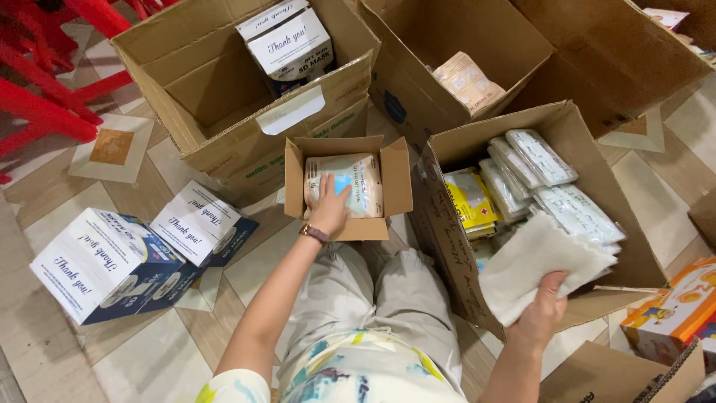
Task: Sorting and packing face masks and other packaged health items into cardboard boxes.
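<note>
The scene is bright and evenly lit by soft light from above, with no hard glare. Shadows are weak: a dim one fills the inside of the large empty cardboard box (224, 89), and a soft one lies on the tiled floor (142, 358) under the white and blue cartons (112, 261). The centre is quite sharp. Toward the edges the view bends a little and gets softer, and the red chair legs (45, 82) look slightly blurred.
</note>
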